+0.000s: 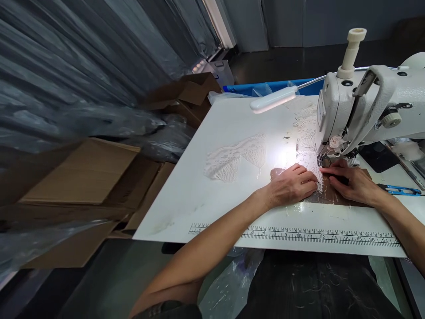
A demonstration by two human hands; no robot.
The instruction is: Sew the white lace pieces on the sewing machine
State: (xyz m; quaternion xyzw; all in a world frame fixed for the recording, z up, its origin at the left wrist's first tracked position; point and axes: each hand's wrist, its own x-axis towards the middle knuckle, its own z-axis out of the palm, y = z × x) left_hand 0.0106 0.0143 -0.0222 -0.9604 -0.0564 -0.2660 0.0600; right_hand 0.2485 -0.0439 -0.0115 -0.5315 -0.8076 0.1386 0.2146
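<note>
A strip of white lace [306, 138] runs along the sewing machine's left side, and its near end lies by the presser foot [323, 160]. On that near end rests my left hand [292, 184], its fingers bent and pressed down together on the lace. Right of the foot is my right hand [353, 180], with the index fingertip reaching to the lace's edge and the thumb held apart from it. Both hands are over a brown plate [335, 195] set in the table. The white sewing machine [335, 106] stands just beyond them; its needle is too small to make out.
Another white lace piece [232, 157] lies left on the white table [186, 208]. A lit lamp [274, 99] hangs above. Blue thread snips [400, 190] lie at right. A printed ruler [318, 235] follows the front edge. Cardboard boxes [83, 173] stand left.
</note>
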